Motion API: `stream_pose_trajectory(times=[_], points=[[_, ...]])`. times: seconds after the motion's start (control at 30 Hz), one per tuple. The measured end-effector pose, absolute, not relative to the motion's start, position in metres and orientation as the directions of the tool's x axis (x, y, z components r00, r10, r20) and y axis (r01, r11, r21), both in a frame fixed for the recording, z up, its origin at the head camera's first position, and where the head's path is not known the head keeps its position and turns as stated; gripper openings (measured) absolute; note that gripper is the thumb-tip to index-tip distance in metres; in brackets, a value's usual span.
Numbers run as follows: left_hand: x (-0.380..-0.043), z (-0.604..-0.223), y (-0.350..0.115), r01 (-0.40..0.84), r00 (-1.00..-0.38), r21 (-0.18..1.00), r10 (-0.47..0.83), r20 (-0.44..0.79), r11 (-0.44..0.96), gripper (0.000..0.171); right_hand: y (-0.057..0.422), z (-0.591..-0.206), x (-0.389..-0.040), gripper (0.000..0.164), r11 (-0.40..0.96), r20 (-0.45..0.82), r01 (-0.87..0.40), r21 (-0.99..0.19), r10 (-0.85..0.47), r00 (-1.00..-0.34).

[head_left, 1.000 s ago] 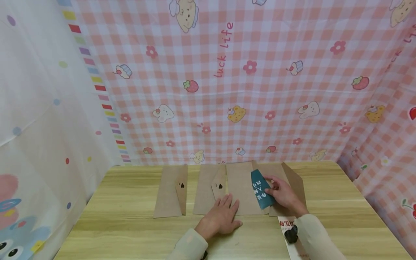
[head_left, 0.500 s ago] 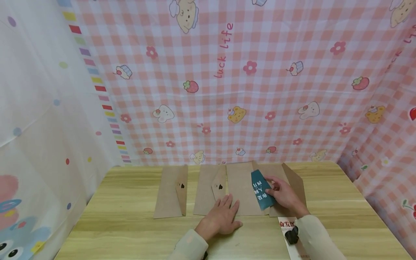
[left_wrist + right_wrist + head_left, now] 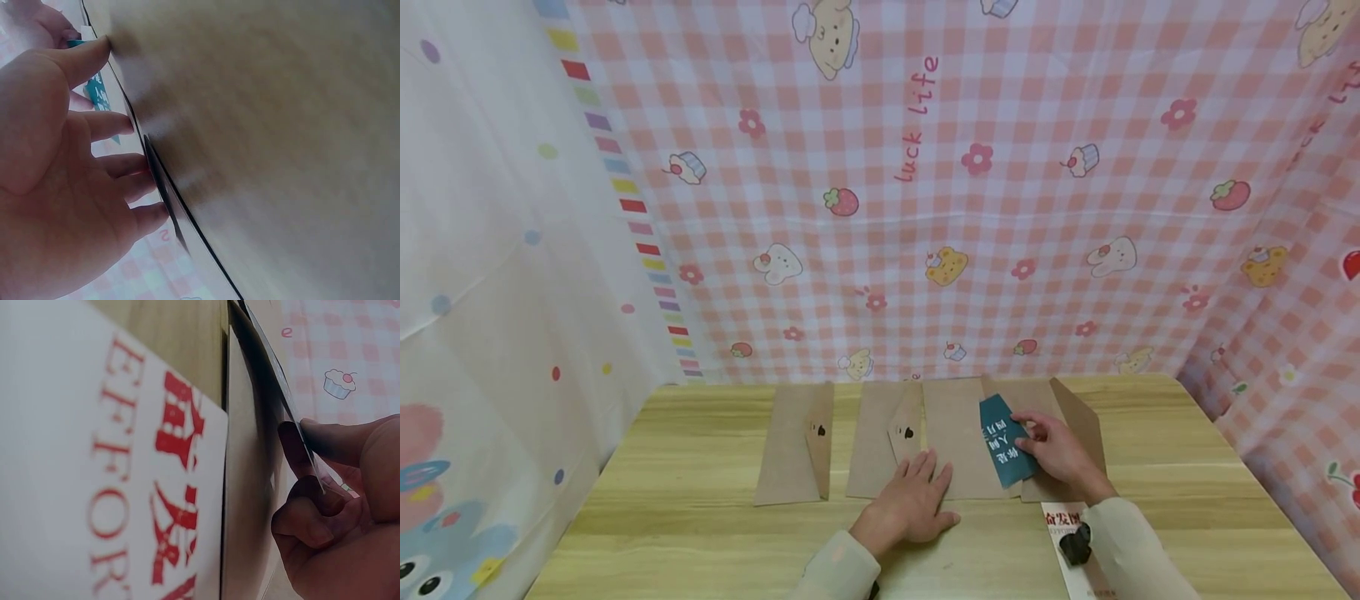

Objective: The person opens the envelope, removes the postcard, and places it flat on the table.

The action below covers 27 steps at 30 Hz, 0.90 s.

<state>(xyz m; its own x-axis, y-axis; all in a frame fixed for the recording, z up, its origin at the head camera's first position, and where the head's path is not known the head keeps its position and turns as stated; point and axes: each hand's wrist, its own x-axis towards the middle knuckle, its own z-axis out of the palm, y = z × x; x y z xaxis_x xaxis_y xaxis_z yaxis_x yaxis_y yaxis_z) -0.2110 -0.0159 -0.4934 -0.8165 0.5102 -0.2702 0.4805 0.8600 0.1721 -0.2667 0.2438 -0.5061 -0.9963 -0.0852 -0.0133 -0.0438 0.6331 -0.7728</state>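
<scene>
My right hand (image 3: 1060, 457) pinches a teal card (image 3: 1002, 442) with white characters by its right edge. In the right wrist view the card (image 3: 282, 378) stands edge-on between thumb and fingers. It is tilted above a brown paper envelope (image 3: 953, 437), overlapping that envelope's right side in the head view. My left hand (image 3: 914, 507) lies palm down with fingers spread, fingertips at the near edges of this envelope and a second envelope (image 3: 872, 433) to its left. The left wrist view shows the straight fingers of this hand (image 3: 62, 150) touching down.
A brown envelope (image 3: 790, 442) with its flap folded over lies farther left. At the right, another envelope (image 3: 1036, 396) has its flap (image 3: 1078, 425) raised. A white card (image 3: 1063, 518) with red print lies under my right forearm. A checked cloth (image 3: 880, 233) hangs behind the wooden table (image 3: 662, 500).
My right hand has turned the teal card slightly, so its face shows a little wider. The left hand and the envelopes stay in place.
</scene>
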Motion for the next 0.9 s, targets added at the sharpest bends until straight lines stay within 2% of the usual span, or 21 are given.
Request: stream_pose_trajectory(times=[0.9], points=[[-0.2115,-0.4929,-0.0172,0.486,-0.809,0.19,0.521,-0.271,0.853,0.07,0.2518,-0.5006,-0.2619,0.037,0.643,-0.03,-0.006,-0.766,-0.045,-0.999]])
